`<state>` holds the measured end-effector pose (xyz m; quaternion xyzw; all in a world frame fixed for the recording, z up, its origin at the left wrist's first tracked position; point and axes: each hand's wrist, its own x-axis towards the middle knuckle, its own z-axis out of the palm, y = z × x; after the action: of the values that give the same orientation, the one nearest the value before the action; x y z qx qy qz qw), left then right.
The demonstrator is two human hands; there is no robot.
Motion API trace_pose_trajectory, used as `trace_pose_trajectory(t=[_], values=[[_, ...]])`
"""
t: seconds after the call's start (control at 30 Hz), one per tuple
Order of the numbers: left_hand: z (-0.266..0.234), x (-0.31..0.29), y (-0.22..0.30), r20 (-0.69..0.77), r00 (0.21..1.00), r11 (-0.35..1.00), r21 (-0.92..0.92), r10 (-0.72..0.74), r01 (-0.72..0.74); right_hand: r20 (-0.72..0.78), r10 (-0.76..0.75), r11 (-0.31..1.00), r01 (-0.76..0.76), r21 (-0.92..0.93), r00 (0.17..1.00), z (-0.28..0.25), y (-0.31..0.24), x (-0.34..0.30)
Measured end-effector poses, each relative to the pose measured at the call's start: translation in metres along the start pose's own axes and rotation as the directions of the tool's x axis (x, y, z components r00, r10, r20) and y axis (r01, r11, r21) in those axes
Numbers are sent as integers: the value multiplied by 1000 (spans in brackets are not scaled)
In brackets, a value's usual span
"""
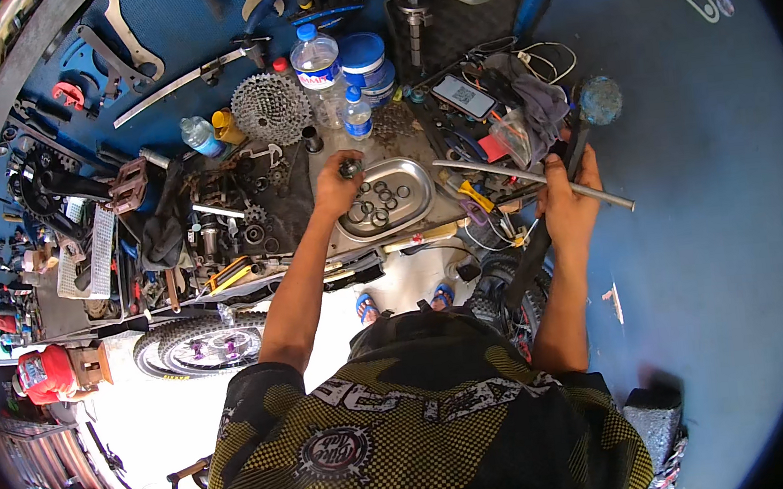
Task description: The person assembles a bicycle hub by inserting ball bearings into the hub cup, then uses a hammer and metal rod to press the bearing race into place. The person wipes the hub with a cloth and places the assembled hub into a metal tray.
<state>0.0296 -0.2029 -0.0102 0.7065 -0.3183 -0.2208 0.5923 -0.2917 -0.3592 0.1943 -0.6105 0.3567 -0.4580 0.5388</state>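
My left hand is closed around a small dark, ring-shaped metal part, partly hidden by the fingers. It is above the left rim of an oval metal tray, where several small rings lie. At the right, my right hand grips a long metal rod that slants across the palm. A dark handle also passes through this hand, leading up to a round, worn blue mallet head. Fingers hide part of both.
Cassette sprockets, water bottles and blue-lidded tubs line the bench's back. A phone, a grey cloth and cables crowd its right. Loose bike parts cover the left. A bicycle wheel is below the bench, beside a blue wall.
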Motion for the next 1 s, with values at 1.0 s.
trace_pose_trajectory(t=[1.0], values=[[27, -43, 103, -43, 966, 570, -814, -254, 114, 228, 21, 959, -84, 271, 973, 54, 19, -19]])
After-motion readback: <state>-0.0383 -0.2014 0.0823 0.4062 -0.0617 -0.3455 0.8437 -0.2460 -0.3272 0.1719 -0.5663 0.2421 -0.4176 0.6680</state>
